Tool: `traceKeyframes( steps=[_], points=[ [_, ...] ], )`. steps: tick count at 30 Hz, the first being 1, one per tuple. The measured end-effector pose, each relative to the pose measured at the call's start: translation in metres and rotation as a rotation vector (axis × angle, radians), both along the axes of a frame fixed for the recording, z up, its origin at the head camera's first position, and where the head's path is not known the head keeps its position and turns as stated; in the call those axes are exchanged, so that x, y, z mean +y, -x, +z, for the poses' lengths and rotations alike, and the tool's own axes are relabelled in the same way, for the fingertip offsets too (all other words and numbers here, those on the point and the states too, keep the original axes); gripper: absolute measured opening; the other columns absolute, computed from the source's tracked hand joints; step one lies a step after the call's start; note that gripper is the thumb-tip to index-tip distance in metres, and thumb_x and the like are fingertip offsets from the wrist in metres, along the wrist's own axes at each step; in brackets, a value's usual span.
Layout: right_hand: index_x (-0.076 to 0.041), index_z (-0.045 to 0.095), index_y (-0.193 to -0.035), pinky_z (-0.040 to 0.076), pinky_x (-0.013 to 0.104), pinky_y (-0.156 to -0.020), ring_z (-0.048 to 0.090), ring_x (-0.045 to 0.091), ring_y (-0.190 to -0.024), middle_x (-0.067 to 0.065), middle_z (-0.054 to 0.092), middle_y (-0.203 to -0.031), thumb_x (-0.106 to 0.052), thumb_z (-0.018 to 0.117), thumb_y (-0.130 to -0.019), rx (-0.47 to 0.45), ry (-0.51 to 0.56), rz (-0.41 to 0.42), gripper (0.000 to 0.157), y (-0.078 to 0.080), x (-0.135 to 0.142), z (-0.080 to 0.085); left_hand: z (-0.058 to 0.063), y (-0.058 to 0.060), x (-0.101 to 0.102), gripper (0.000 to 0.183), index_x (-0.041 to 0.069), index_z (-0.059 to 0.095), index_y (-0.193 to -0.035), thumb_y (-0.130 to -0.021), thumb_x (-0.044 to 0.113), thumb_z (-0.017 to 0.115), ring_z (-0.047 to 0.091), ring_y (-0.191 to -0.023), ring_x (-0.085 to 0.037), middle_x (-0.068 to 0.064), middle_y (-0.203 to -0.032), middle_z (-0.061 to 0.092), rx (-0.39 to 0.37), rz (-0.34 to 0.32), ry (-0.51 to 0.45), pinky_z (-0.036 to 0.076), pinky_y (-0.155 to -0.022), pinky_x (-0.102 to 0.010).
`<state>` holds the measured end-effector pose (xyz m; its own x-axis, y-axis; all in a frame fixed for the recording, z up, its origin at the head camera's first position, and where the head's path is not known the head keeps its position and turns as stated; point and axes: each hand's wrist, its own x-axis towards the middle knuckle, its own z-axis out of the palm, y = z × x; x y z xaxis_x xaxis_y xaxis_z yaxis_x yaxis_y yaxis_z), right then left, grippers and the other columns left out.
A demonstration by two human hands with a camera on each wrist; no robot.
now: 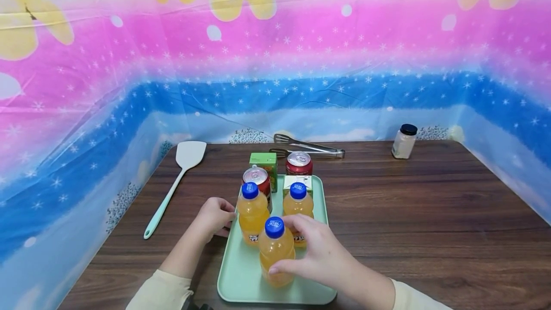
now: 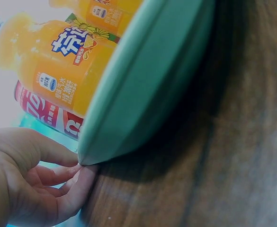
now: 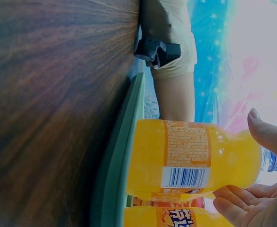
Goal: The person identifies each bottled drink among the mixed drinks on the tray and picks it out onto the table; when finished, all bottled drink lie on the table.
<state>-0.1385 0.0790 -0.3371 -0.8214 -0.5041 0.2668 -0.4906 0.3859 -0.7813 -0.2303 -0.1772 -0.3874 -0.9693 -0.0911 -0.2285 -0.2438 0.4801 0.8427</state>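
A light green tray (image 1: 234, 281) carries three orange soda bottles with blue caps. My right hand (image 1: 316, 250) curves loosely around the front bottle (image 1: 275, 252), thumb on the near side and fingers on the far side. That bottle stands upright on the tray; in the right wrist view the thumb (image 3: 266, 130) sticks out beside its shoulder. Behind it stand the left bottle (image 1: 251, 214) and the right bottle (image 1: 300, 200), which is partly hidden. My left hand (image 2: 39, 175) pinches the tray's left rim between thumb and fingers.
Toward the tray's far end are a red can (image 1: 258, 176), another red can (image 1: 299, 162), a green carton (image 1: 264, 159) and a whitish carton (image 1: 297, 181). A spatula (image 1: 182, 169) lies left, tongs (image 1: 310, 147) lie behind, and a black-lidded jar (image 1: 404, 142) stands back right.
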Motion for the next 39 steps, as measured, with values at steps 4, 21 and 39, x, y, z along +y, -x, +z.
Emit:
traceKeyframes(
  steps=[4, 21, 39],
  points=[
    [-0.016, 0.055, -0.120, 0.052, 0.034, -0.085, 0.056, 0.008, -0.099, -0.010, 0.060, -0.110, -0.043, 0.080, -0.069, -0.017, 0.011, -0.013, 0.063, -0.001, -0.001, -0.002, 0.002, 0.000, 0.001, 0.008, -0.006, 0.059, -0.093, -0.087, 0.000, 0.059, 0.062, -0.068, -0.023, -0.017, -0.087, 0.058, -0.003, 0.005, -0.002, 0.057, -0.056, -0.038],
    [-0.016, 0.052, -0.118, 0.051, 0.025, -0.083, 0.056, 0.009, -0.099, -0.010, 0.058, -0.109, -0.037, 0.083, -0.067, 0.009, 0.078, -0.021, 0.063, -0.003, -0.005, -0.010, 0.004, 0.000, 0.003, 0.008, -0.006, 0.059, -0.093, -0.088, 0.000, 0.059, 0.061, -0.069, -0.024, -0.017, -0.088, 0.057, -0.009, 0.010, 0.007, 0.057, -0.056, -0.038],
    [-0.018, 0.053, -0.116, 0.052, 0.024, -0.080, 0.057, 0.009, -0.099, -0.010, 0.058, -0.108, -0.034, 0.082, -0.069, 0.033, 0.128, -0.025, 0.057, -0.004, -0.007, -0.012, 0.005, -0.001, 0.003, 0.009, -0.005, 0.059, -0.094, -0.088, 0.001, 0.059, 0.061, -0.070, -0.024, -0.017, -0.089, 0.058, -0.028, 0.016, 0.023, 0.057, -0.057, -0.037]
  ],
)
